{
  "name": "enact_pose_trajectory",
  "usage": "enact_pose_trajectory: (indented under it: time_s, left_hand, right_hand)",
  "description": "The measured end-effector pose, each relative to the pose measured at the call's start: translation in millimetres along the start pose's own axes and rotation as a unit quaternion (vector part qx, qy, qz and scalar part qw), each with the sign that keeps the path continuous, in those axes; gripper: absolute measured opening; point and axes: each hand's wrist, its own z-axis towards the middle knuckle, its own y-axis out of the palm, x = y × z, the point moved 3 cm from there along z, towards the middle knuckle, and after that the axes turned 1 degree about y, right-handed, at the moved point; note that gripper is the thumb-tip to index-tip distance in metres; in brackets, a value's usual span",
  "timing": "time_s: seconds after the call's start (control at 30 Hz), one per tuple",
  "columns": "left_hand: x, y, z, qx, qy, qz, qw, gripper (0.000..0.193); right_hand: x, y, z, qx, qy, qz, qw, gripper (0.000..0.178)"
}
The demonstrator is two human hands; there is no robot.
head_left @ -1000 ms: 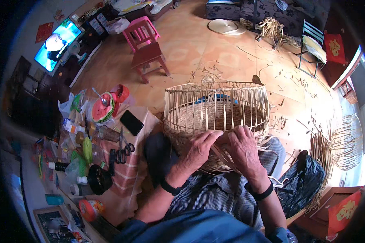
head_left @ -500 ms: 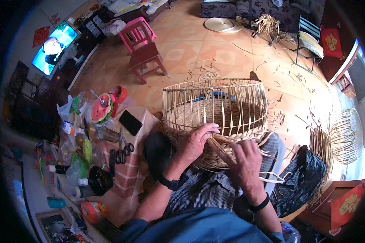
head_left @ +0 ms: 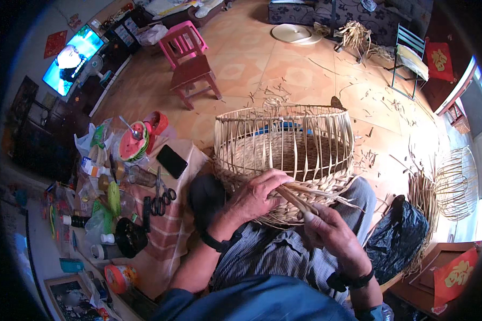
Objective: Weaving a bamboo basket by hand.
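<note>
A half-woven basket rests on my lap, its lower part braided from dried straw and its upper part an open frame of upright stakes. My left hand lies against its near side, fingers closed around the straw strands where they meet the weave. To the right of it, my right hand pinches the same strands between thumb and fingers. Loose strand ends stick out to the right above that hand. Some of the left fingertips are hidden behind the strands.
On the left, a cloth-covered table bears scissors, a phone, cut watermelon and bottles. A black plastic bag and straw bundle lie at right. A wooden chair stands ahead; straw scraps litter the floor.
My left hand has moved lower and turned, lying flatter over the basket's side. The right hand has shifted slightly down and right, and the strands now lie against the weave.
</note>
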Motion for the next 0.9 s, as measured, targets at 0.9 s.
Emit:
enact_pose_trajectory:
  time_s: [0.9]
  left_hand:
    - [-42.3,65.8,-5.4,0.14,-0.136,-0.128,0.972,0.045]
  right_hand:
    - [32.0,-71.3,122.1,0.166,-0.205,0.037,0.964,0.012]
